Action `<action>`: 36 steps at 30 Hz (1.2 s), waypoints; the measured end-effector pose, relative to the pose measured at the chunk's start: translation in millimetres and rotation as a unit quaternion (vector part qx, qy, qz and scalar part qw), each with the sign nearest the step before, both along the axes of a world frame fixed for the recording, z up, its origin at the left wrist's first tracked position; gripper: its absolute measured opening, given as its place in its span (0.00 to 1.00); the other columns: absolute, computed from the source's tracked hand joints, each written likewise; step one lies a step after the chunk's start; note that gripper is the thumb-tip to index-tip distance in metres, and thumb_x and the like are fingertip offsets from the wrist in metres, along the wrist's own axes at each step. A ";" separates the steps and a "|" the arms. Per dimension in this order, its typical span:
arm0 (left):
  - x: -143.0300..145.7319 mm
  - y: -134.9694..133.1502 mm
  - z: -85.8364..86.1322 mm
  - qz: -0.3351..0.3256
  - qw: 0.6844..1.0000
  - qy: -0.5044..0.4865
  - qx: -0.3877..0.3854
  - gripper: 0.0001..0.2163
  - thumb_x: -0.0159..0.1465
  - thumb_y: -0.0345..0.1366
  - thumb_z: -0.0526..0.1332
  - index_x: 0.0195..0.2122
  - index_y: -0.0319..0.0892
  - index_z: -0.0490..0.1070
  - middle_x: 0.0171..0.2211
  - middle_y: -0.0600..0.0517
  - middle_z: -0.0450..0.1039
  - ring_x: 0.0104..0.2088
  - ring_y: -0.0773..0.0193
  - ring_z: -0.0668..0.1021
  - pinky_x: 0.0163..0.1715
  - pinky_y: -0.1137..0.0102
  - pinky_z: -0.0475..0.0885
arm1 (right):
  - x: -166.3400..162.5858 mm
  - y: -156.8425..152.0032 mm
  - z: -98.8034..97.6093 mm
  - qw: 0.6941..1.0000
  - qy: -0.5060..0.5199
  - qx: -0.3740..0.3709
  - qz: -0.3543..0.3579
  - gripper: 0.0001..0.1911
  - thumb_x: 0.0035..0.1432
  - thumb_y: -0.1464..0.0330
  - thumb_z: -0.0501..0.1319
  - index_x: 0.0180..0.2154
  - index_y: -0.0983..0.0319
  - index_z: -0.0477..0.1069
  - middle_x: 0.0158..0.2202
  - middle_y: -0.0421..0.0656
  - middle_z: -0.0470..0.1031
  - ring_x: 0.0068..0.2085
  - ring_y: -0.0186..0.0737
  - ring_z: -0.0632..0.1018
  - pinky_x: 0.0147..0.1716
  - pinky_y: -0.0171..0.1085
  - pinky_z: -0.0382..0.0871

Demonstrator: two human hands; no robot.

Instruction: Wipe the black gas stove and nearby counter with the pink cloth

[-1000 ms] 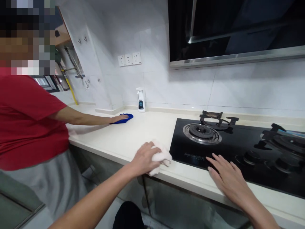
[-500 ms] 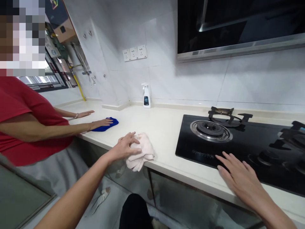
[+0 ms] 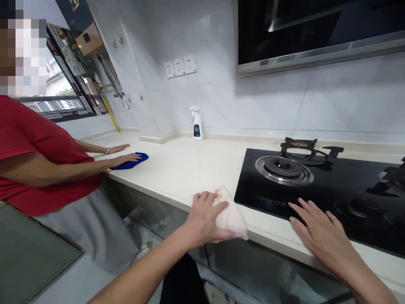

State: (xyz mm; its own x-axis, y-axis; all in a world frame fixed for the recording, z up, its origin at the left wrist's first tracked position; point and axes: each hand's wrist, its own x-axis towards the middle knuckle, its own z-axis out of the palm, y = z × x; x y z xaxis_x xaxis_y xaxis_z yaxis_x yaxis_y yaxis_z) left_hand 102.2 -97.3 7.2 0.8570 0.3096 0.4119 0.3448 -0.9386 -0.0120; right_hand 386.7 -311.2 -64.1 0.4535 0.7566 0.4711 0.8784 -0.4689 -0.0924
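Observation:
My left hand [image 3: 207, 213] presses down on a pale pink cloth [image 3: 232, 216] at the front edge of the cream countertop [image 3: 186, 169], just left of the black gas hob [image 3: 319, 190]. Its fingers curl over the cloth and grip it. My right hand [image 3: 319, 236] lies flat with fingers spread on the hob's front edge and the counter strip before it, holding nothing.
A person in a red shirt [image 3: 34, 156] stands at the left, one hand on a blue cloth [image 3: 131, 160] on the counter. A white spray bottle [image 3: 196, 124] stands by the tiled wall. The hob carries a burner [image 3: 283, 169] and a pan support [image 3: 300, 147]. A range hood [image 3: 319, 33] hangs above.
My left hand has slid the pink cloth rightward along the counter's front edge, back toward the hob. The other person's blue cloth moved a little left. My right hand stayed put.

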 end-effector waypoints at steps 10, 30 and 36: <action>68.8 -85.8 -13.8 -0.110 0.993 -0.009 0.039 0.30 0.61 0.61 0.63 0.57 0.46 0.71 0.51 0.39 0.72 0.48 0.43 0.72 0.51 0.47 0.64 | 6.3 -4.5 -5.3 1.000 0.003 0.007 0.010 0.36 0.69 0.50 0.39 0.63 0.59 0.70 0.69 0.48 0.64 0.70 0.54 0.61 0.68 0.60 0.51; -44.4 94.3 46.9 -0.042 0.962 0.160 -0.216 0.28 0.63 0.58 0.66 0.64 0.64 0.69 0.73 0.54 0.57 0.72 0.42 0.59 0.69 0.47 0.52 | 17.4 -5.3 -26.7 0.996 -0.023 0.081 0.039 0.34 0.65 0.49 0.44 0.60 0.58 0.72 0.66 0.49 0.68 0.68 0.57 0.67 0.65 0.62 0.57; -50.5 101.8 48.7 0.153 0.972 0.089 -0.158 0.26 0.69 0.52 0.59 0.65 0.49 0.69 0.71 0.42 0.58 0.71 0.35 0.57 0.65 0.39 0.56 | 44.8 -13.6 -38.7 0.996 0.010 0.040 0.075 0.34 0.61 0.47 0.50 0.65 0.47 0.67 0.63 0.45 0.72 0.66 0.64 0.68 0.62 0.68 0.60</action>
State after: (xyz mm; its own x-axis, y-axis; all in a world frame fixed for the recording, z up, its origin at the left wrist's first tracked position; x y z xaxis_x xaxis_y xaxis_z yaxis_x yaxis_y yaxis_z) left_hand 51.7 4.5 55.8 0.7538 0.6479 0.1093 0.6271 -0.7591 0.1747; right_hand 431.6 -324.8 -102.8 0.3479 0.7773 0.5242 0.9357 -0.3226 -0.1427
